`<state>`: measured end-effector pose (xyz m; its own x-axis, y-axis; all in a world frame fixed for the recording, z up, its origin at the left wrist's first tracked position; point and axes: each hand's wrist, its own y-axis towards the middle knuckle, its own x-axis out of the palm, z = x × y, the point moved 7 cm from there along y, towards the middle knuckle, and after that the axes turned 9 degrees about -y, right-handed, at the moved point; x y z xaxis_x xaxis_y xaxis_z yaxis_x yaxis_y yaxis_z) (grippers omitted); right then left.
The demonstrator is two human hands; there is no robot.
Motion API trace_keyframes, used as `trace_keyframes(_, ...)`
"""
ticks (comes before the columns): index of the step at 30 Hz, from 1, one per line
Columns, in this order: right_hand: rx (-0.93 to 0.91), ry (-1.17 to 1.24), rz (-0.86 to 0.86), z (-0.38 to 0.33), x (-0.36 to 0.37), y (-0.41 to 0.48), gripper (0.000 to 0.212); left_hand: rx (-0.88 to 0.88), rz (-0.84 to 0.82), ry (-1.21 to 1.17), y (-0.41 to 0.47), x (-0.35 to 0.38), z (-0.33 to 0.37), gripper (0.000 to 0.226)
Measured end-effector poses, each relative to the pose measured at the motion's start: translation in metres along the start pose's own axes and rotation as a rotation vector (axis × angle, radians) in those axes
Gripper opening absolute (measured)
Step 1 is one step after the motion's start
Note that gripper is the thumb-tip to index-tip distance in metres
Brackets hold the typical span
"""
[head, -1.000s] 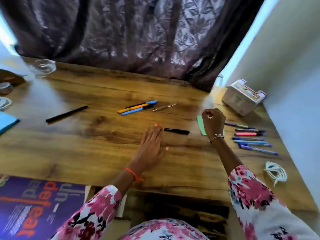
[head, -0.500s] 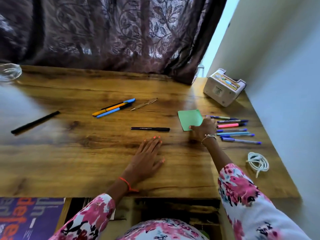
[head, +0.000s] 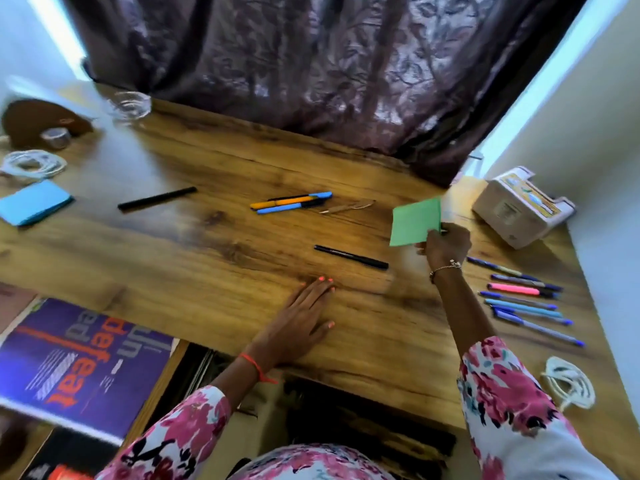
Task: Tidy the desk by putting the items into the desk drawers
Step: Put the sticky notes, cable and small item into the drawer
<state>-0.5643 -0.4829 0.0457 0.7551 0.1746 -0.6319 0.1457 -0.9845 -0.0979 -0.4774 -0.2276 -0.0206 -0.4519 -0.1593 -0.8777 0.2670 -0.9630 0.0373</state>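
My right hand (head: 446, 245) pinches a green pad of sticky notes (head: 415, 221) and holds it tilted above the wooden desk (head: 194, 258). My left hand (head: 299, 322) lies flat on the desk near the front edge, fingers straight. A black pen (head: 350, 257) lies between the two hands. Further back lies a bunch of orange, blue and black pens (head: 291, 202) beside a thin metal tool (head: 346, 206). Several coloured pens (head: 523, 297) lie in a row on the right. An open drawer (head: 349, 417) shows dark below the front edge.
A long black pen (head: 156, 198), a blue notepad (head: 33, 202), a coiled white cable (head: 31, 164), a tape roll (head: 55, 136) and a glass dish (head: 130, 105) sit on the left. A white box (head: 519, 206) and another white cable (head: 568, 382) are on the right. A purple book (head: 69, 362) lies lower left.
My right hand has lifted the green pad off the desk; half a second ago the pad lay flat under its fingertips. The left hand stays flat. The camera has swung left.
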Motion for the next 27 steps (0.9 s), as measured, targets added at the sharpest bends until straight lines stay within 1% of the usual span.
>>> trace_keyframes(1,-0.041,0.054,-0.020,-0.017,0.010,-0.006,0.028,-0.026,0.032,-0.009,-0.010,-0.008,-0.008,0.060)
trace_keyframes(2,-0.073,0.124,-0.082,-0.037,0.027,-0.016,0.024,-0.063,0.084,-0.014,-0.025,-0.018,-0.018,0.059)
trace_keyframes(5,-0.142,0.241,-0.370,-0.093,0.098,-0.064,0.004,-0.212,0.278,-0.040,-0.081,-0.056,-0.050,0.056)
trace_keyframes(7,-0.217,0.280,-0.531,-0.127,0.143,-0.111,0.001,-0.344,0.392,-0.025,-0.126,-0.078,-0.072,0.054)
trace_keyframes(9,-0.257,0.326,-0.679,-0.155,0.185,-0.171,0.021,-0.491,0.505,-0.026,-0.181,-0.099,-0.093,0.054)
trace_keyframes(10,-0.278,0.347,-0.759,-0.166,0.205,-0.204,0.027,-0.563,0.545,-0.017,-0.210,-0.108,-0.103,0.055)
trace_keyframes(12,-0.316,0.340,-0.903,-0.182,0.240,-0.267,0.027,-0.705,0.587,0.015,-0.264,-0.121,-0.120,0.055)
trace_keyframes(15,-0.304,0.306,-1.100,-0.186,0.291,-0.365,0.016,-0.901,0.639,0.030,-0.345,-0.136,-0.141,0.055)
trace_keyframes(17,-0.278,0.275,-1.179,-0.182,0.316,-0.422,0.021,-0.987,0.664,0.085,-0.391,-0.145,-0.152,0.053)
trace_keyframes(19,-0.278,0.224,-1.255,-0.174,0.341,-0.477,0.028,-1.076,0.738,0.092,-0.439,-0.151,-0.167,0.052)
trace_keyframes(22,-0.308,0.134,-1.352,-0.161,0.370,-0.549,0.027,-1.154,0.821,0.110,-0.496,-0.158,-0.189,0.056)
trace_keyframes(27,-0.301,-0.030,-1.412,-0.134,0.419,-0.636,0.025,-1.255,0.845,0.079,-0.564,-0.160,-0.225,0.056)
